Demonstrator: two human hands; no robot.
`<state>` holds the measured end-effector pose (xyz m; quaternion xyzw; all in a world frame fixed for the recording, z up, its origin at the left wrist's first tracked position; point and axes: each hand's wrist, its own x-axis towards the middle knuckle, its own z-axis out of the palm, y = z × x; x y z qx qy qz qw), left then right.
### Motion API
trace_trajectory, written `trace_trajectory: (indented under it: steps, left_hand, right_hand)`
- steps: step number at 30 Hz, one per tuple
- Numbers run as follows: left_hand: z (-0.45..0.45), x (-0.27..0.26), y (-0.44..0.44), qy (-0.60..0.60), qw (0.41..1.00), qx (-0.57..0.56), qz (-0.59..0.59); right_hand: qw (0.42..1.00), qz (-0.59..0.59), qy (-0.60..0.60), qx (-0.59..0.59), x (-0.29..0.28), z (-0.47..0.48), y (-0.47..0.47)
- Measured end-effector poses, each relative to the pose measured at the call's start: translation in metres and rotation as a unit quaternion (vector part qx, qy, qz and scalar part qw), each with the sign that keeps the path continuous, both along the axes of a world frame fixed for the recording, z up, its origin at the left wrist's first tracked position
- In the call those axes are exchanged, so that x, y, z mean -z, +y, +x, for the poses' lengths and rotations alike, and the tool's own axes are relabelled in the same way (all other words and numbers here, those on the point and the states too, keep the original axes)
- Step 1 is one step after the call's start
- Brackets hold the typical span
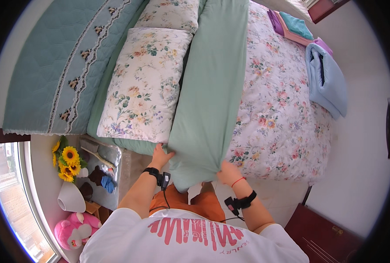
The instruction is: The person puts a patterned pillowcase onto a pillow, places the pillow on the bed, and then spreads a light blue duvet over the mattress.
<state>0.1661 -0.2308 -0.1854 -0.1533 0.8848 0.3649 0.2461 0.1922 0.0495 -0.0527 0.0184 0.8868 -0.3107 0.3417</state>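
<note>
A green fold of bedding runs across the bed beside the pillows, and its near end hangs over the bed's side in front of my legs. My right hand is closed on the right edge of this fold, pulling creases into the cloth. My left hand lies at the bed's edge with thumb and fingers apart. Its fingertips touch the lower corner of a floral pillow, and the thumb rests against the fold's left edge. Right of the fold spreads a floral quilt cover.
A quilted blue cover drapes the headboard. Folded cloths and a folded light-blue quilt lie at the bed's far right. The bedside table holds a bed brush, sunflowers and a lamp. A pink plush toy sits nearby.
</note>
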Motion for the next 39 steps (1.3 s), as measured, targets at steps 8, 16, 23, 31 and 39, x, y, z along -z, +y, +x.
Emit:
trace_trajectory:
  steps: [8,16,23,31,39]
  left_hand:
    - [0.002,0.016,0.029,-0.046,0.985,0.083,-0.143]
    - [-0.005,-0.054,0.027,-0.058,0.965,-0.089,0.238]
    - [-0.006,-0.008,0.006,-0.029,0.997,0.068,-0.037]
    - [0.002,0.012,0.011,-0.054,0.984,0.105,-0.132]
    - [0.013,0.026,0.043,-0.064,0.995,-0.037,-0.07]
  right_hand:
    - [0.915,-0.108,-0.053,0.386,0.143,0.02,0.064]
    - [0.909,0.125,0.11,0.383,0.146,0.029,0.051]
    - [0.921,-0.287,-0.112,0.24,0.044,0.01,0.034]
    - [0.961,0.026,0.081,0.262,0.108,0.07,0.1]
    - [0.944,-0.022,-0.11,0.311,0.138,0.03,0.119]
